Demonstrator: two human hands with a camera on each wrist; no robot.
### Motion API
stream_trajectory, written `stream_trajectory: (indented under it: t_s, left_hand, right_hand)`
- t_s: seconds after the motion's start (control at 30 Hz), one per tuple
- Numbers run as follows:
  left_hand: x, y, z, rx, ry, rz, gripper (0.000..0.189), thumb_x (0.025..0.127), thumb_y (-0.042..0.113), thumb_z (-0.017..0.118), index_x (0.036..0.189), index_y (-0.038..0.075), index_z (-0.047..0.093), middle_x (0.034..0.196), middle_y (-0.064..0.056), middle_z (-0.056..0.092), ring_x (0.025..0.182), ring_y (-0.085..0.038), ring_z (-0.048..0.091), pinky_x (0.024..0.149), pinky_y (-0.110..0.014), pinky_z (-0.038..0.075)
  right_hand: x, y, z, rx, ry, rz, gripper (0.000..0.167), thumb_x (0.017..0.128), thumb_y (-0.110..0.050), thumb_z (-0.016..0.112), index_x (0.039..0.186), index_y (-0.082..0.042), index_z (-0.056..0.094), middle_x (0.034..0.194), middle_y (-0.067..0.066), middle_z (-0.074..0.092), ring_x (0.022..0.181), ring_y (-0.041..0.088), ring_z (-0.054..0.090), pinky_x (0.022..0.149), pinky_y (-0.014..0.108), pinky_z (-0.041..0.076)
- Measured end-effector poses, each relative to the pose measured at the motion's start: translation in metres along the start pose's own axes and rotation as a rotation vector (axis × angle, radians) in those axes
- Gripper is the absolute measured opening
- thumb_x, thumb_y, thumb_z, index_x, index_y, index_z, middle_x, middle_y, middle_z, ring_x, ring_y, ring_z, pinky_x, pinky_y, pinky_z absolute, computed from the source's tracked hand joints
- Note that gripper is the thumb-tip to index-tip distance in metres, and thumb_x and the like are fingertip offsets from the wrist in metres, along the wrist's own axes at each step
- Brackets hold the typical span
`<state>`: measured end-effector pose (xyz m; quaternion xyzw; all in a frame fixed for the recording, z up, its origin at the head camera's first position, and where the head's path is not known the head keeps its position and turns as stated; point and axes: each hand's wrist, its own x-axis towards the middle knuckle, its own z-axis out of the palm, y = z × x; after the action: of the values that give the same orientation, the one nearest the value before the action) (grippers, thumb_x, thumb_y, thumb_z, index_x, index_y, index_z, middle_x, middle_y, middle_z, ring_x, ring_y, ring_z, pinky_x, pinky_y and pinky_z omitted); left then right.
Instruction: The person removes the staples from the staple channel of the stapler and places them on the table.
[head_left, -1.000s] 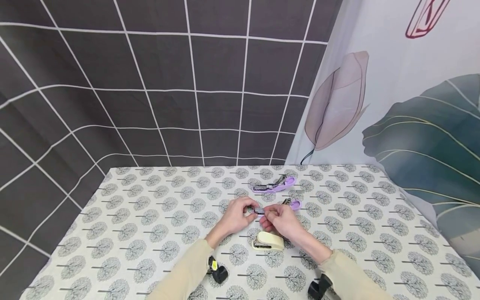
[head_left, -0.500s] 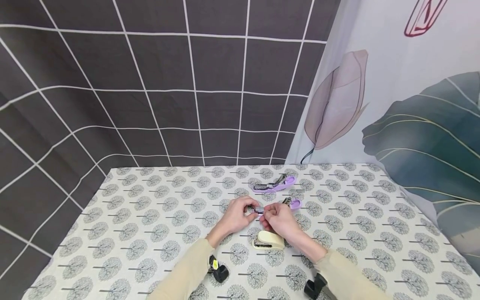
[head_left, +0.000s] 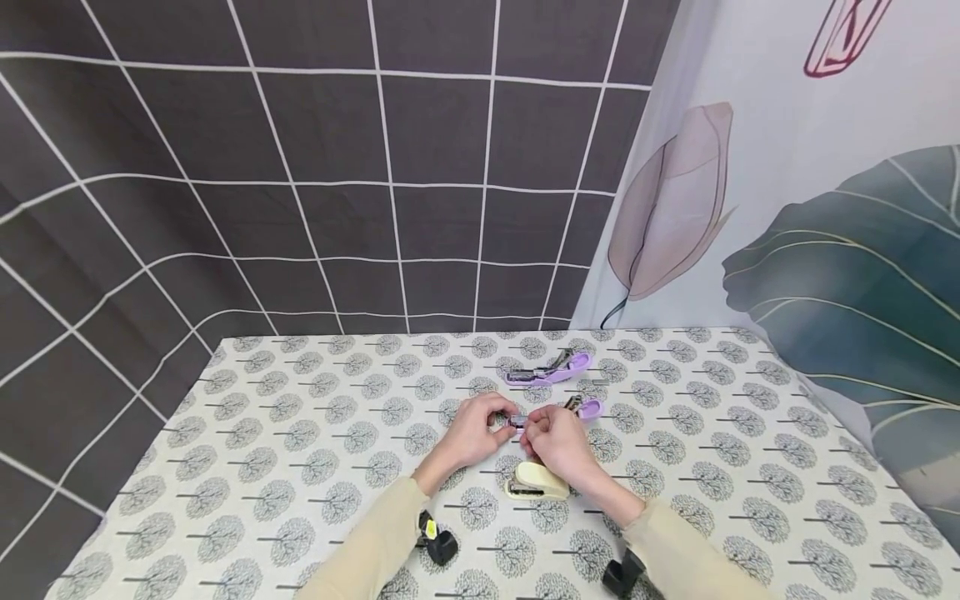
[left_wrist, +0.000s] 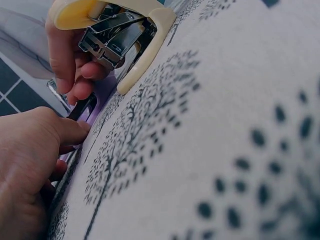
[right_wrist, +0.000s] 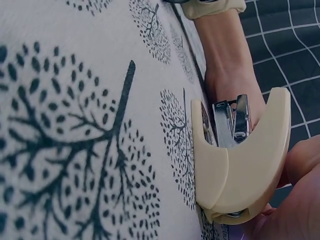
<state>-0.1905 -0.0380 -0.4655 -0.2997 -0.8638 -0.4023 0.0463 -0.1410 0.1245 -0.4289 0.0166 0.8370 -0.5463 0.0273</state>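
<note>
A purple stapler (head_left: 592,409) lies hinged wide apart on the cloth, mostly covered by both hands. My left hand (head_left: 472,432) grips its front end between thumb and fingers. At the middle of the same stapler, my right hand (head_left: 558,437) pinches with thumb and forefinger beside the silvery staple tray (head_left: 519,421). Those right fingertips are partly hidden, and I cannot tell whether a small piece sits between them. Close in front of the hands stands a cream stapler (head_left: 542,483), its metal front (left_wrist: 112,42) showing in the left wrist view, beneath and beside the right wrist.
Behind the hands lies a second purple stapler (head_left: 557,377), also folded back. A thin grey strip (head_left: 601,382) lies to its right. The tree-print cloth (head_left: 315,450) covers the table, which ends at a dark gridded curtain (head_left: 330,208) at the back.
The right hand and forearm have shifted slightly left, its fingers staying at the purple stapler. My left hand keeps its place, and the other staplers stay put.
</note>
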Motion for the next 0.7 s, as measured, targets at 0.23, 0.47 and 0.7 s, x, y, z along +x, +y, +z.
stream_trajectory:
  t_s: [0.23,0.47,0.7]
  left_hand:
    - [-0.0003,0.0002,-0.0006,0.003,0.003,0.007,0.021,0.082,0.007,0.079,0.102,0.010,0.073,0.094,0.004,0.066,0.071,-0.007,0.049,0.069,-0.025,0.042]
    - [-0.0007,0.0007,0.0001,0.003,0.001,0.018,0.021,0.082,0.007,0.079,0.101,0.010,0.073,0.096,0.003,0.068,0.071,-0.008,0.050,0.068,-0.024,0.042]
    - [-0.0003,0.0006,-0.0006,0.010,-0.002,0.015,0.022,0.082,0.007,0.079,0.103,0.009,0.073,0.097,0.003,0.068,0.072,-0.008,0.050,0.069,-0.024,0.042]
  right_hand:
    - [0.0018,0.0009,0.0019,-0.024,0.030,-0.054,0.009,0.091,0.007,0.058,0.099,0.010,0.059,0.068,0.009,0.064,0.055,0.015,0.059,0.046,0.023,0.048]
    - [0.0041,0.0037,0.0047,-0.098,0.085,-0.143,0.005,0.089,0.009,0.060,0.094,0.009,0.060,0.064,0.006,0.063,0.047,0.013,0.056,0.041,0.025,0.047]
    - [0.0059,0.0053,0.0049,-0.144,0.093,-0.209,0.010,0.087,0.011,0.061,0.096,0.007,0.058,0.061,0.003,0.060,0.043,0.014,0.056,0.039,0.026,0.046]
